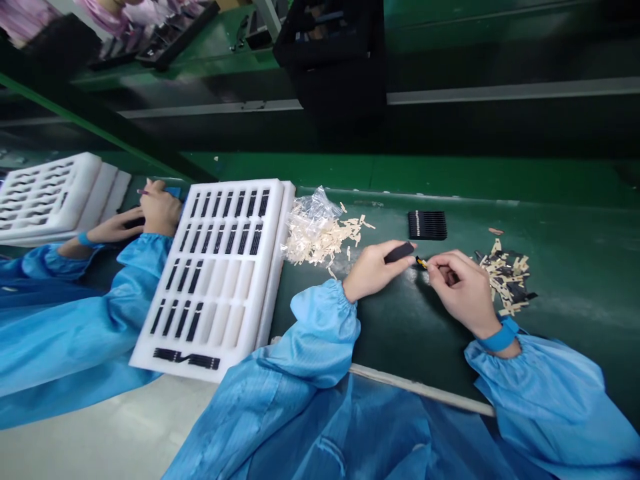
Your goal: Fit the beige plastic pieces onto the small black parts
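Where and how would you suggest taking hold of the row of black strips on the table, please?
The row of black strips is probably best pinched by its left and right edges from above: it lies flat on the green table, hiding its underside, and bare surface beside both edges leaves room.

Factory assembly bench, long green worktop [585, 267], white foam parts tray [144, 350], blue work smocks [323, 327]

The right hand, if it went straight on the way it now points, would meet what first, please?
The right hand would probably meet the left hand first, near the dark strip held there, though depth is hard to judge.
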The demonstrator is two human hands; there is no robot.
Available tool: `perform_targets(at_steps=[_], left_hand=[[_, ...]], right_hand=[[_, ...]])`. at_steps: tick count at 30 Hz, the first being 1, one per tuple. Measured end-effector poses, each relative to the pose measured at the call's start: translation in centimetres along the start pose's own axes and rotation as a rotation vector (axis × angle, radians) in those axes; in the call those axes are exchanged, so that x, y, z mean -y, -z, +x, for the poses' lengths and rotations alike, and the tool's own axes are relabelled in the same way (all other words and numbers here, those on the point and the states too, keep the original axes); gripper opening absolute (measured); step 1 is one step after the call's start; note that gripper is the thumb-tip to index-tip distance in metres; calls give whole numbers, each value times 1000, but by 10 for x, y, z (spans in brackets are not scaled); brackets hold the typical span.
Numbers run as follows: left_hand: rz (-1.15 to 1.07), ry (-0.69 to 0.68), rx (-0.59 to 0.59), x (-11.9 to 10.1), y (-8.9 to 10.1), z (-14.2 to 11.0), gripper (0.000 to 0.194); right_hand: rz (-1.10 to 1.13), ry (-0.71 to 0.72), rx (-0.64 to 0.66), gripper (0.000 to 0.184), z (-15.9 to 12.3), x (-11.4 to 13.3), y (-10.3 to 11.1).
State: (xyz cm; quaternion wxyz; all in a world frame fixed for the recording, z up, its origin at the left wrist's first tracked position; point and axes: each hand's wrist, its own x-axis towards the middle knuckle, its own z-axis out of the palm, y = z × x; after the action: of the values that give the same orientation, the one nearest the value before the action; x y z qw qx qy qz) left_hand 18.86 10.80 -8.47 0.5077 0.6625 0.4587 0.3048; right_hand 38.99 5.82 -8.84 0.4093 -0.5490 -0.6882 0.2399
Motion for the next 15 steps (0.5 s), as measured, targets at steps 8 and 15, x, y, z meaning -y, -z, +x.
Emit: perform_targets(at_steps=[8, 15], left_hand=[[-35, 69, -54, 8, -14, -1, 23], [141, 25, -54, -4, -17, -8, 19]], right_hand=[[-95, 10, -59, 4, -1, 1, -1], [-4, -36, 48, 7, -4, 0, -3]])
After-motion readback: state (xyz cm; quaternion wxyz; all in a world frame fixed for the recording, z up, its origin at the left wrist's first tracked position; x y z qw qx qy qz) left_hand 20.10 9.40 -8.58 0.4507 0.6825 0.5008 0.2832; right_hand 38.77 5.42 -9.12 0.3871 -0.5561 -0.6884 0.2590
